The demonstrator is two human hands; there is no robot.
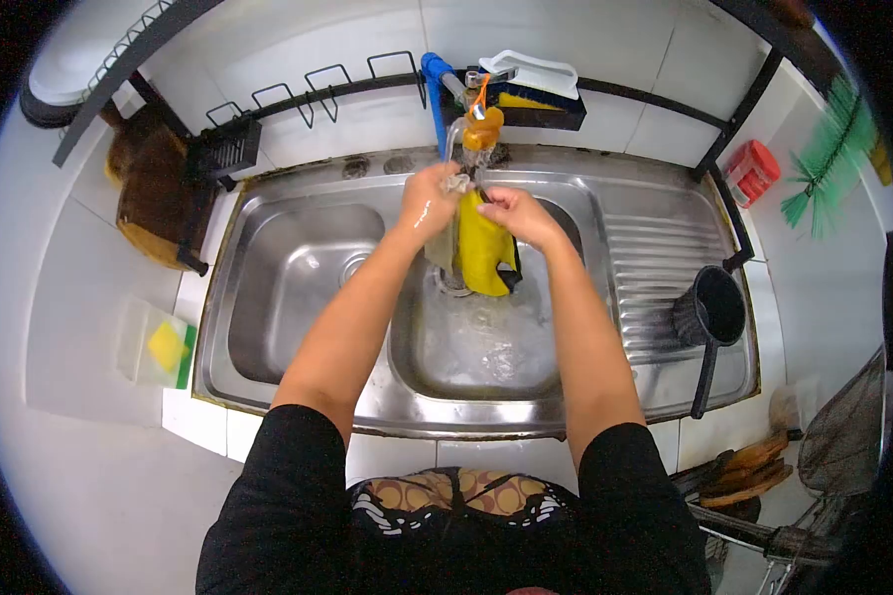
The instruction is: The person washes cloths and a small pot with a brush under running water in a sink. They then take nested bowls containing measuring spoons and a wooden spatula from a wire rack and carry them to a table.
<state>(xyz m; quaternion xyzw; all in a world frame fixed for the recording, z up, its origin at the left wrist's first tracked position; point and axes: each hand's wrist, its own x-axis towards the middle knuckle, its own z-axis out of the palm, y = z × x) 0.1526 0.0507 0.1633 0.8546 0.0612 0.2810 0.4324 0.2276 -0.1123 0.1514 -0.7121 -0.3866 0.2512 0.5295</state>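
A limp yellow piece [484, 248] hangs over the right basin, below the running faucet [480, 129]. It has a black patch at its lower right and a pale, see-through-looking strip at its left; whether it is a cloth or a plastic bag I cannot tell. My right hand [526, 215] pinches its upper edge between thumb and fingers. Wet and closed, my left hand [429, 205] grips its upper left side, close under the faucet, with something whitish and wet at the fingertips. Water splashes on the floor of the right basin [437, 367].
Left of my arms lies the other basin [278, 297]. A black dipper [709, 307] rests on the ribbed drainboard [655, 238]. Behind the faucet, a white-backed brush [531, 74] sits in a black holder. A yellow sponge [167, 345] is in a clear container at left.
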